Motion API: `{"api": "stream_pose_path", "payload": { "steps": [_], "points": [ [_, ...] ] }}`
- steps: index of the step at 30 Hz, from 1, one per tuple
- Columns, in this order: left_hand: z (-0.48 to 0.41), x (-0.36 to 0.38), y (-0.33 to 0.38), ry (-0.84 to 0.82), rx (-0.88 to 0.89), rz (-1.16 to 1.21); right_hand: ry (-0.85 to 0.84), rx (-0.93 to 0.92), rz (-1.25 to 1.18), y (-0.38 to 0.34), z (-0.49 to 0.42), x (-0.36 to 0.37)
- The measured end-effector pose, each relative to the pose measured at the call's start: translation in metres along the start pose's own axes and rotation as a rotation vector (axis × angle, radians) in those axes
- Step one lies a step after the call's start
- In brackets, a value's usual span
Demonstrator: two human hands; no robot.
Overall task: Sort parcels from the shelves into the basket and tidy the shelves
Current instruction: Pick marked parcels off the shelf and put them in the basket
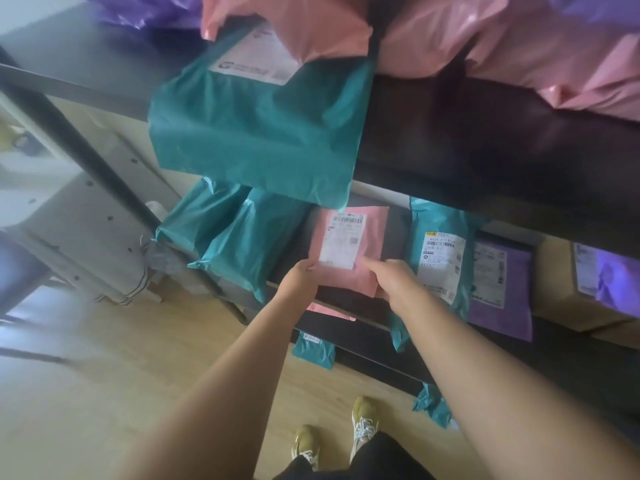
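Presently held: pink parcel [348, 282], flat on the middle shelf [396, 230], its near edge over the shelf's front lip
Label: white shipping label [341, 242] faced up on the pink parcel; print too blurred to read
Left hand [299, 273]: gripped the parcel's near left corner, thumb on top beside the label's lower corner, fingers hidden beneath
Right hand [398, 277]: gripped the near right corner, thumb laid across the top pointing towards the label, fingertips just visible under the edge
Left neighbours: two teal parcels [242, 244] leaned side by side, the nearer one just beside the pink parcel
Right neighbours: labelled teal parcel [438, 220] lay apart from the pink one, bare shelf between them; purple parcel [500, 306] partly under its right side
Far right: cardboard box [554, 289] with a purple bag [616, 275] on top
Upper shelf: large teal parcel [263, 133] hung over the front edge, above the pink parcel; big pink bags [485, 43] piled behind it
Lower shelf: small teal parcel [313, 348] stuck out past the front edge
Floor: wooden floor [104, 393], person's yellow shoes [363, 419] near the rack
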State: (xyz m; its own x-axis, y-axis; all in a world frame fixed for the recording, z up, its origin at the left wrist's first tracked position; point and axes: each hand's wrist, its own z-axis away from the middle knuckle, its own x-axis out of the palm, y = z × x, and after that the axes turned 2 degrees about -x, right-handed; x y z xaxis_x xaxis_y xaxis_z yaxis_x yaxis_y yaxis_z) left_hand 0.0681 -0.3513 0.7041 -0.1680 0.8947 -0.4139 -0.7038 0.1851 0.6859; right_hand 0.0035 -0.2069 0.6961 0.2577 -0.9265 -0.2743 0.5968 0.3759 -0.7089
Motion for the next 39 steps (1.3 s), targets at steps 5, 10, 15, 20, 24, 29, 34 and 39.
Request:
{"api": "stream_pose_path", "payload": {
  "steps": [5,10,15,20,24,29,34,39],
  "points": [
    [0.014,0.002,-0.016,-0.079,-0.075,0.236,-0.012,-0.119,0.069,0.004,0.023,-0.004],
    [0.027,-0.008,-0.024,0.054,-0.032,0.464,0.027,-0.209,0.079,0.016,0.054,-0.016],
    [0.040,-0.024,-0.007,0.021,0.103,0.551,-0.059,-0.250,-0.202,0.022,0.082,-0.039],
    [0.054,-0.025,0.004,-0.132,0.170,0.524,-0.213,-0.246,-0.386,0.027,0.091,-0.047],
    [0.055,-0.033,-0.001,-0.208,0.200,0.570,-0.246,-0.262,-0.359,0.034,0.098,-0.052],
    [0.060,-0.037,-0.003,-0.197,0.179,0.483,-0.269,-0.296,-0.350,0.031,0.102,-0.053],
    [0.072,-0.035,-0.008,-0.309,0.158,0.346,-0.130,-0.323,-0.457,0.018,0.102,-0.060],
    [0.076,-0.035,-0.009,-0.373,0.134,0.336,-0.095,-0.300,-0.525,0.020,0.105,-0.065]
  ]
}}
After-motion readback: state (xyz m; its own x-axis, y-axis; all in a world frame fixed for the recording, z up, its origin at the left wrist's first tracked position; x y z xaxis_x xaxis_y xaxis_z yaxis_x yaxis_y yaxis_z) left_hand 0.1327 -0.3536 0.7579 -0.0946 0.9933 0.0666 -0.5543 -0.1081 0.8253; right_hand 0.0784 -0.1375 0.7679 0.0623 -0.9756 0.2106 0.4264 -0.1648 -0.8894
